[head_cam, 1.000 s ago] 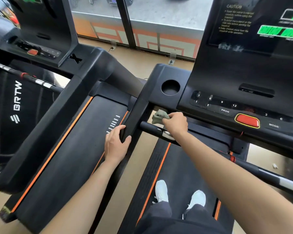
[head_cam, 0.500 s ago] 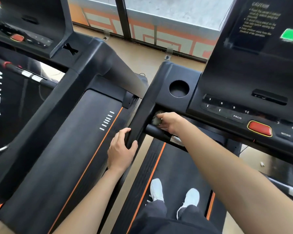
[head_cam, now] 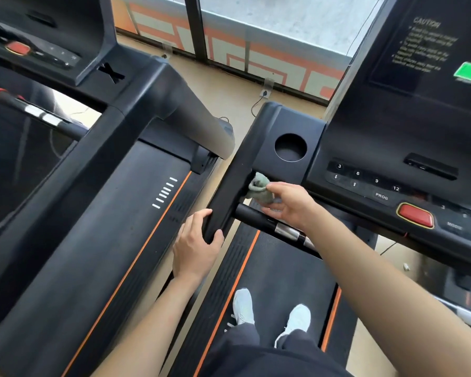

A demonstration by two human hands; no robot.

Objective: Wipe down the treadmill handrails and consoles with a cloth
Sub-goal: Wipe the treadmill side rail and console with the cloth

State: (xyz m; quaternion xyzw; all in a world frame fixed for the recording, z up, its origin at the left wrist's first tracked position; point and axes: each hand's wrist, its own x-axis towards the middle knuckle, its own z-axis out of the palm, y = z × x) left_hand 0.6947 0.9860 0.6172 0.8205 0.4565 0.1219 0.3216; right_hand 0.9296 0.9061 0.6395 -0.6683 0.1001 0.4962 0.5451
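Cloth [head_cam: 259,187] location? —A

Small grey-green wad, pinched at the fingertips of the right hand [head_cam: 291,205]. It sits in the corner where the side handrail [head_cam: 229,183] meets the console's [head_cam: 283,123] front edge, just above the cross bar [head_cam: 252,214]. —B

Left hand [head_cam: 196,246]? —A

Curled round the handrail's near end, thumb one side, fingers the other. Bracing, I'd say. —B

Step tips? —A

Looks like the corner wipe. Press the wad flat into the joint, then drag it along the bar. A fingertip pinch gives little contact, so spread more cloth out. Keep off the red button [head_cam: 415,215] and the number keys [head_cam: 365,178]. —B

Room? —A

Tight at the corner, with the console edge above and the bar below. Open rightward along the bar and down over the belt [head_cam: 283,268]. To the left there's a narrow floor gap, then the next treadmill [head_cam: 106,213]. —B
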